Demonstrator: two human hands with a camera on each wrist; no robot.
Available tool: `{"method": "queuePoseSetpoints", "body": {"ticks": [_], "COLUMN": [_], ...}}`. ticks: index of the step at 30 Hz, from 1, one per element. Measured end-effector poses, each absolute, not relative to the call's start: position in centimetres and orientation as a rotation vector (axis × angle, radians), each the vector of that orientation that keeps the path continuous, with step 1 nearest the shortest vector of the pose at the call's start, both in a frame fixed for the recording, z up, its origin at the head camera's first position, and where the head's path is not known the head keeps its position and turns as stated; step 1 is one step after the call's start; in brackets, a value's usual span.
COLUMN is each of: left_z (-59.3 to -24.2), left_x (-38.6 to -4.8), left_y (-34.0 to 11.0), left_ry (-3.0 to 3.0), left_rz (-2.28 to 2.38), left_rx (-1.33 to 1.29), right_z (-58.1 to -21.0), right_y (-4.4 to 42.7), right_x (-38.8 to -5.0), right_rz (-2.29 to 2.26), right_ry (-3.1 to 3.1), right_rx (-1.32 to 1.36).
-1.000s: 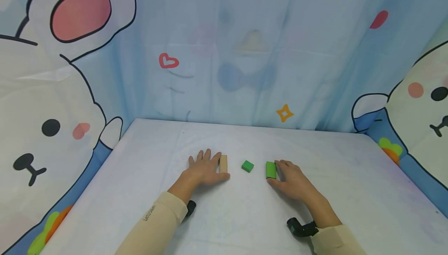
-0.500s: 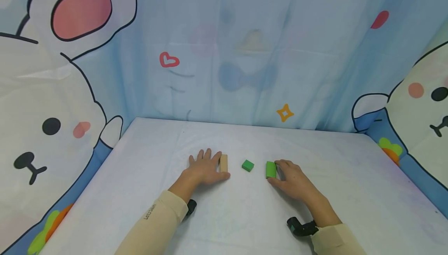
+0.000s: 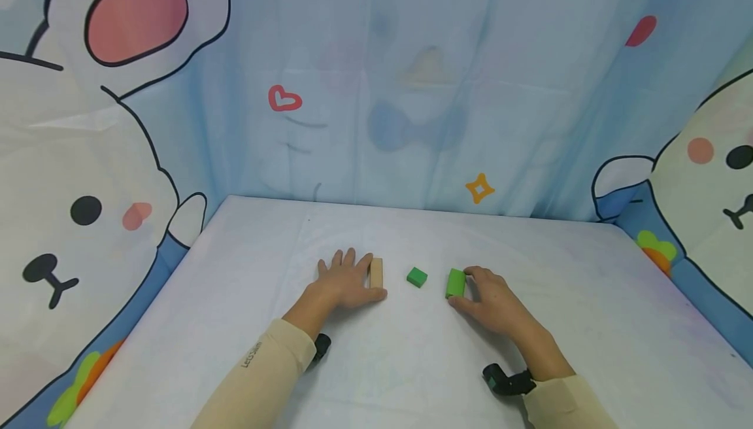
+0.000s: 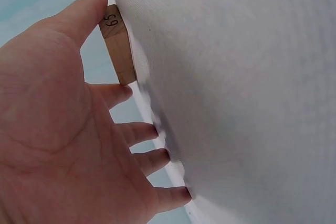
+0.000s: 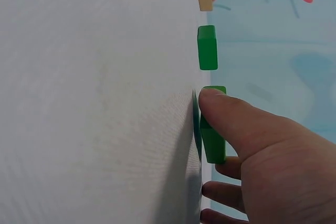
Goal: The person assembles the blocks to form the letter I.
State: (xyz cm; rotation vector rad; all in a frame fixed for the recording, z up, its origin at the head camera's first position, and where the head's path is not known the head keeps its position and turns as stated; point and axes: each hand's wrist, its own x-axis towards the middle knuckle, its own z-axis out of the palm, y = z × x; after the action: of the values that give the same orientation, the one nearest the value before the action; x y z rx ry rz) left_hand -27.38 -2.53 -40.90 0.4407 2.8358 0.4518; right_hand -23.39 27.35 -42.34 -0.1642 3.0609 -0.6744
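Observation:
My left hand (image 3: pixel 343 284) holds a plain wooden block (image 3: pixel 376 273) by its two ends, between thumb and index finger. In the left wrist view the block (image 4: pixel 119 51) lies on the cloth with "65" marked on its near end; the other fingertips touch the cloth. On the right, a longer green block (image 3: pixel 455 283) is pinched end to end by my right hand (image 3: pixel 493 301). Seen from the right wrist, this green block (image 5: pixel 213 142) looks slightly raised, with a green-tinted shadow under it. A smaller green block (image 3: pixel 417 277) sits untouched between the hands.
White cloth covers the table (image 3: pixel 376 370). A light blue curtain (image 3: pixel 376 89) with cartoon prints hangs right behind the table's back edge and at both sides. Dark cameras are strapped at both wrists, the right camera (image 3: pixel 500 380) close to the tabletop.
The longer green block has tilted and turned a little in my right hand. My left hand, the wooden block and the small green block stay in place.

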Motion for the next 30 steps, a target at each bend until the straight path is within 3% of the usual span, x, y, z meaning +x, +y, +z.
{"method": "queuePoseSetpoints", "body": {"ticks": [30], "left_z": [-41.17], "left_x": [-27.52], "left_y": [-2.53], "left_ry": [2.846], "left_rz": [0.459], "left_rx": [0.444], "right_z": [-42.26], "right_y": [27.36], "right_x": [-22.73], "right_rz": [-0.728], "right_ry": [3.053], "right_rx": [-0.202]}}
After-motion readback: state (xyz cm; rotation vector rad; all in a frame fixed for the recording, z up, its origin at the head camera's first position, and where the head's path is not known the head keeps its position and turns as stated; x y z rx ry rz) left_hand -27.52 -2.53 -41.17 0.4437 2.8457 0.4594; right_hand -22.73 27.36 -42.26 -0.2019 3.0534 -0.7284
